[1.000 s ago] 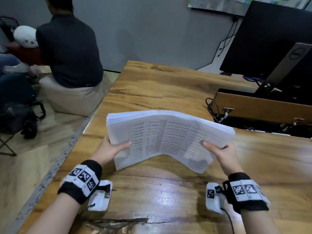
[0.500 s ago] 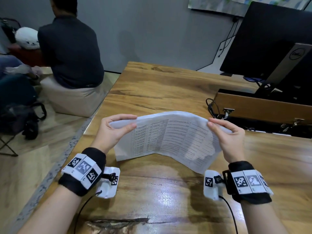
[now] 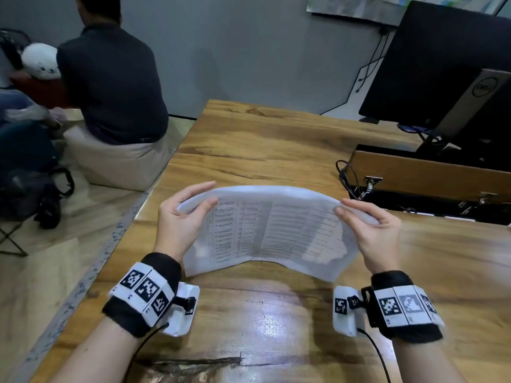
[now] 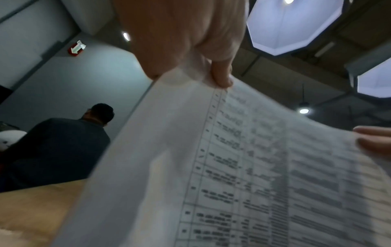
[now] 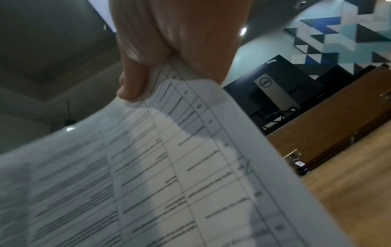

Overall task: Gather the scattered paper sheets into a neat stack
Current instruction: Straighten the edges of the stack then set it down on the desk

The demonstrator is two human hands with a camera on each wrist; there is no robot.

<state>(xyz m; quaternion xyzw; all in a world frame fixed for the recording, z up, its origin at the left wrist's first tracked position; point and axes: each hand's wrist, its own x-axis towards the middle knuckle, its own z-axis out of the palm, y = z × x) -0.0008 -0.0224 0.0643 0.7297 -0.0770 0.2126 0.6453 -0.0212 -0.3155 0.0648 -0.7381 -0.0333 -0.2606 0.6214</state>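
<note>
Probably an office: a monitor (image 3: 431,64) on a long wooden desk (image 3: 262,145), ceiling light panels (image 4: 294,25).

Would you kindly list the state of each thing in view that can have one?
White printed paper stack: gathered, upright, bowed, bottom edge on or just above the table.
Left hand: grips the stack's top left corner.
Right hand: grips the top right corner.
Black Dell monitor: facing away, screen unseen.
Brown wooden table: glossy, bare around the stack.
</note>
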